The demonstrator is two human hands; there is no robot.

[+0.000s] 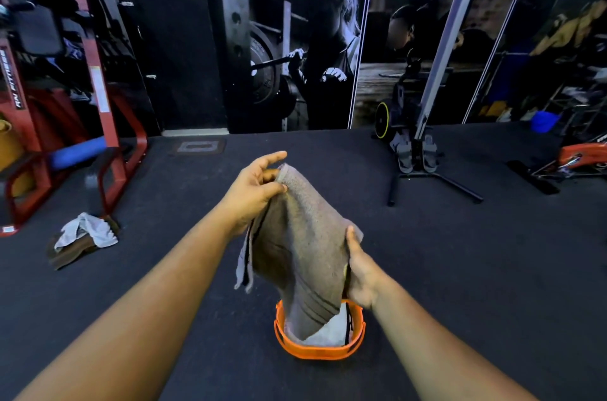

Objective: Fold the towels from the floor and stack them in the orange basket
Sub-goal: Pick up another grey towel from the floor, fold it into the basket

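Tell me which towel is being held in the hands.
The grey-brown towel above the orange basket; the white one lies in it, others on the floor.

A grey-brown towel (302, 236) hangs between two hands above the orange basket (315, 351). The left hand (254, 190) pinches its top corner between thumb and fingers, the forefinger stretched out. The right hand (359, 272) grips the towel's right edge lower down, thumb on the front of the cloth. The towel's striped lower end dips into the basket, over a white towel (331, 333) lying inside. The basket stands on the dark floor (460, 269). To the left, well apart, a heap of towels (83, 238), white over brown, lies on the floor by a red machine frame (108, 124). A rower (417, 151) stands at the back right, before a wall mural (312, 39).
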